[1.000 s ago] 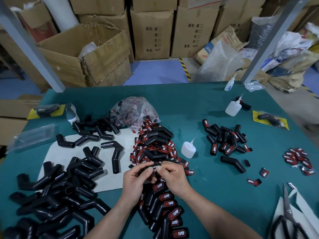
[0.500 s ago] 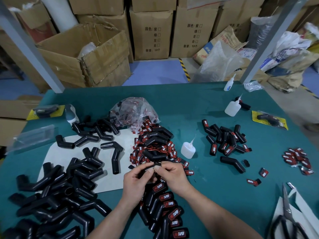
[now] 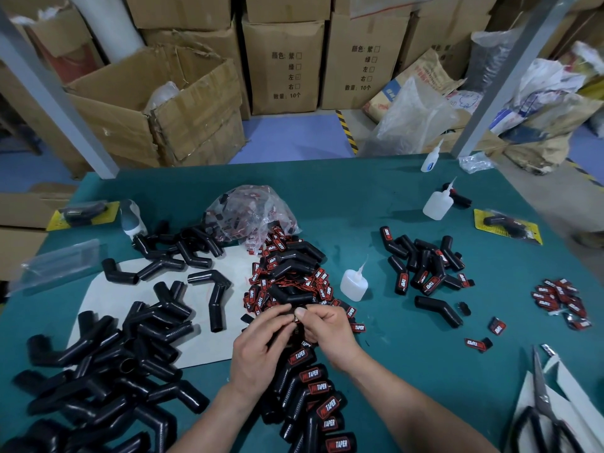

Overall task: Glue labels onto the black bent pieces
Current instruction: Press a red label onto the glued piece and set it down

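My left hand (image 3: 258, 348) and my right hand (image 3: 330, 331) meet over the table's middle, both gripping one black bent piece (image 3: 283, 325) whose red label sits under my thumbs. Directly below lies a row of labelled bent pieces (image 3: 318, 390) marked TAPER. Unlabelled black bent pieces (image 3: 98, 371) are heaped at the left. A pile of loose red-and-black labels (image 3: 287, 282) lies just beyond my hands. A small glue bottle (image 3: 353, 282) stands to the right of that pile.
A plastic bag of labels (image 3: 253, 212) lies behind the pile. More labelled pieces (image 3: 425, 266), two further glue bottles (image 3: 436, 204), loose labels (image 3: 562, 299) and scissors (image 3: 539, 410) occupy the right. Cardboard boxes (image 3: 157, 106) stand beyond the green table (image 3: 408, 348).
Both hands stay joined on the same piece and shift slightly; my fingers work the label on it. Nothing else on the table has moved.
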A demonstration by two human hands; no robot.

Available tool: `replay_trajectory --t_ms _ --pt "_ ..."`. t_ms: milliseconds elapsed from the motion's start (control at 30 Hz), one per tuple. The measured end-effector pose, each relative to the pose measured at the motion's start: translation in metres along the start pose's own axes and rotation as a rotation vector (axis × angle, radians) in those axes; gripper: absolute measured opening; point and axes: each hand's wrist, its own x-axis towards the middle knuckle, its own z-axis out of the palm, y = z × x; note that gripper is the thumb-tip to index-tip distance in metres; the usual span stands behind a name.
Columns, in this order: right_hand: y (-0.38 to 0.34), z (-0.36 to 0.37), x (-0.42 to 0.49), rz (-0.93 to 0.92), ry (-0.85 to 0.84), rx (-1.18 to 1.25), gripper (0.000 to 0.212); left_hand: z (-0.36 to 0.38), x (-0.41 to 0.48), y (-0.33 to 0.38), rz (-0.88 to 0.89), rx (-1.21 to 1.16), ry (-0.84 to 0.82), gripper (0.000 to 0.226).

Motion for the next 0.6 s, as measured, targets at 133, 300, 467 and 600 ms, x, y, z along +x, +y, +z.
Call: replay_trajectory --t_ms 133,300,467,600 --pt "-0.0005 -0.0013 0.0007 0.02 -0.019 0.028 0.048 0.0013 -0.0011 -0.0013 0.017 0.021 0.001 0.025" --pt "-0.0023 -0.0027 0.0017 0.057 -0.038 0.134 0.046 0.0015 0.0004 -0.0025 -0.055 -0.028 0.041 0.022" --pt "-0.005 -0.0056 -0.0001 0.02 -0.071 0.084 0.041 0.0024 0.0 -0.0051 -0.107 -0.074 0.054 0.025" --pt "-0.0004 -0.0014 -0.0033 -0.067 -0.014 -0.127 0.015 0.0019 0.0005 -0.0078 -0.168 -0.123 0.096 0.024"
